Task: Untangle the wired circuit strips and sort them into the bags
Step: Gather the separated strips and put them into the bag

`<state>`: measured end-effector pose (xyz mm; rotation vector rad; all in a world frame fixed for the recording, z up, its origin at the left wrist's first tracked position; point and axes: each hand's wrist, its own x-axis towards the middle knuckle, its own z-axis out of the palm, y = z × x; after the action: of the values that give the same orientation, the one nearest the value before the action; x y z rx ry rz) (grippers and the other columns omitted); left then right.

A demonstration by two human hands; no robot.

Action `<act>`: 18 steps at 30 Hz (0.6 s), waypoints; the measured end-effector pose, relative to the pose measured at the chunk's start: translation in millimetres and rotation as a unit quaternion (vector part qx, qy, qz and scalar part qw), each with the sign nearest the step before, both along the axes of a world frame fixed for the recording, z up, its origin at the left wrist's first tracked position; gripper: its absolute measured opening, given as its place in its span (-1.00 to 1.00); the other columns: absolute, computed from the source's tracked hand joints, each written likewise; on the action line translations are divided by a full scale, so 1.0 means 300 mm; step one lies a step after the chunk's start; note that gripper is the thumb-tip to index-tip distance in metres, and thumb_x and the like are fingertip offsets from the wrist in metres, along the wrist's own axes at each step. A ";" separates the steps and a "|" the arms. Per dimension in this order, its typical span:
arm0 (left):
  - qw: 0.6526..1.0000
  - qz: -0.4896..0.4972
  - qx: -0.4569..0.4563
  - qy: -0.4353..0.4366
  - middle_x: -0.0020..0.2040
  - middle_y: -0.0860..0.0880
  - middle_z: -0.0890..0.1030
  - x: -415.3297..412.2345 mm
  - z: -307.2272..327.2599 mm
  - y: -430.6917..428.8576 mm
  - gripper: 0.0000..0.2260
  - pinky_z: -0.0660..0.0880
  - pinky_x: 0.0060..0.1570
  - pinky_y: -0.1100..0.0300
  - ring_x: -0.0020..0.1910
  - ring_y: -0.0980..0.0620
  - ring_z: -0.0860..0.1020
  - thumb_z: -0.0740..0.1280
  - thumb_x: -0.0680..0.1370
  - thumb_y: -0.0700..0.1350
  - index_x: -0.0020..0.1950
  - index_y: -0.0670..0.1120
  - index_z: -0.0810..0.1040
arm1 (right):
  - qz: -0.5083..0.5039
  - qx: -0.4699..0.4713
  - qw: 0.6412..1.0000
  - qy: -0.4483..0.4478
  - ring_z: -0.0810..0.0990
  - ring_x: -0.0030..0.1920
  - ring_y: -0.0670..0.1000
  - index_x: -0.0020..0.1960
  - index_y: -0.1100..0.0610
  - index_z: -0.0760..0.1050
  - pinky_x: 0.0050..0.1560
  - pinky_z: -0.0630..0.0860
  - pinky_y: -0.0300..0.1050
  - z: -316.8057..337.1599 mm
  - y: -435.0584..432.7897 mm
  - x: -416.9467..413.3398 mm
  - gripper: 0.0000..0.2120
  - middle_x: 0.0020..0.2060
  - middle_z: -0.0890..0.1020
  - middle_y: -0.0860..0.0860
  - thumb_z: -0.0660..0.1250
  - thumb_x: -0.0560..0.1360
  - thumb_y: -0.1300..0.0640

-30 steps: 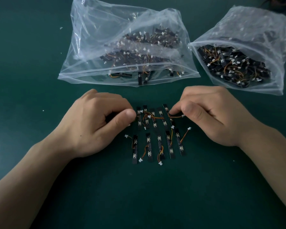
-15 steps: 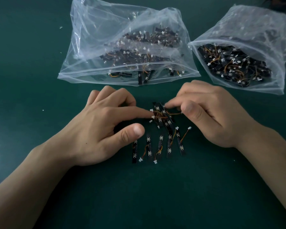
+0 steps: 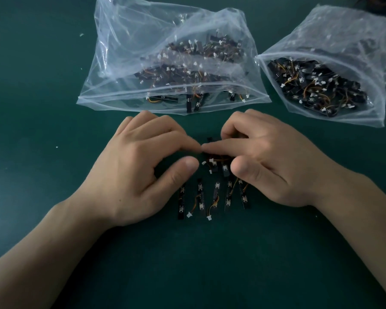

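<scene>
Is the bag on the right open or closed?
Open. The right bag has its mouth gaping, and the strips inside show unclouded by plastic.

Black strips point(image 3: 216, 192) with orange wires, clear bags point(image 3: 143, 52), dark green table point(image 3: 42, 108)

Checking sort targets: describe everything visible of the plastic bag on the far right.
The right bag is clear crinkled plastic with a zip rim, lying on the green table, mouth apparently open toward the camera. Inside: a tangled heap of black strips with orange wires and white connectors. Left hand and right hand don't touch it.
</scene>
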<state>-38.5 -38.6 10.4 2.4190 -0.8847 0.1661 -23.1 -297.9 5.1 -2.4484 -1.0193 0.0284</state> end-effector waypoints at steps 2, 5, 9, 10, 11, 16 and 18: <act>0.999 -0.033 0.001 -0.020 0.15 0.03 0.62 -0.022 0.008 -0.025 -0.65 0.43 0.13 -0.19 0.11 -0.12 0.54 0.19 0.69 0.11 0.23 -0.04 0.68 | -0.003 0.012 1.000 0.006 0.45 0.00 -0.01 0.37 -0.01 0.63 0.03 0.44 0.02 0.002 0.002 0.006 -0.22 -0.01 0.47 -0.04 -0.24 0.65 -0.35; 0.993 -0.118 0.029 -0.012 0.30 0.05 0.60 -0.064 0.011 -0.068 -0.61 0.40 0.22 -0.16 0.29 -0.09 0.50 0.19 0.68 0.16 0.30 -0.02 0.66 | -0.009 0.049 0.999 0.019 0.48 -0.01 0.03 0.34 0.00 0.65 0.05 0.44 0.07 0.000 0.001 0.014 -0.23 -0.03 0.49 -0.02 -0.23 0.67 -0.33; 0.980 -0.174 0.088 0.037 0.47 0.12 0.49 -0.093 -0.002 -0.106 -0.53 0.30 0.37 -0.11 0.50 -0.03 0.35 0.18 0.66 0.25 0.44 0.06 0.57 | -0.025 0.084 0.996 0.018 0.53 -0.01 0.05 0.23 0.10 0.71 0.05 0.47 0.11 -0.012 0.000 0.012 -0.22 -0.04 0.54 0.01 -0.19 0.70 -0.29; 0.979 -0.173 0.096 0.048 0.49 0.15 0.47 -0.093 -0.005 -0.108 -0.53 0.28 0.38 -0.11 0.51 -0.02 0.33 0.18 0.65 0.27 0.45 0.08 0.56 | -0.032 0.089 0.995 0.020 0.54 -0.01 0.04 0.19 0.12 0.72 0.04 0.48 0.11 -0.013 -0.001 0.012 -0.22 -0.05 0.54 0.00 -0.19 0.70 -0.28; 0.979 -0.169 0.098 0.057 0.50 0.17 0.45 -0.091 -0.006 -0.107 -0.54 0.27 0.38 -0.10 0.50 -0.01 0.32 0.17 0.65 0.28 0.44 0.10 0.56 | -0.039 0.094 0.994 0.024 0.54 0.00 0.02 0.15 0.12 0.73 0.03 0.48 0.10 -0.014 -0.001 0.013 -0.23 -0.05 0.55 -0.02 -0.18 0.70 -0.27; 0.983 -0.149 0.087 0.056 0.41 0.17 0.50 -0.088 -0.014 -0.097 -0.66 0.30 0.33 -0.03 0.37 0.01 0.37 0.29 0.64 0.19 0.35 0.12 0.62 | -0.064 0.098 0.993 0.024 0.56 0.02 -0.06 0.05 0.14 0.75 -0.01 0.50 0.07 -0.014 -0.003 0.013 -0.22 -0.07 0.53 -0.15 -0.16 0.70 -0.27; 0.985 -0.141 0.077 0.057 0.35 0.15 0.51 -0.085 -0.014 -0.096 -0.71 0.33 0.27 -0.03 0.33 0.00 0.40 0.33 0.64 0.14 0.30 0.11 0.64 | -0.078 0.092 0.993 0.021 0.56 0.01 -0.06 0.02 0.16 0.74 -0.04 0.50 0.07 -0.015 -0.009 0.015 -0.22 -0.08 0.55 -0.13 -0.14 0.70 -0.28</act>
<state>-64.1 -67.5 6.2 2.3810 -1.2111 -0.1514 -18.6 -300.7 0.5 -2.3414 -0.7747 -0.0633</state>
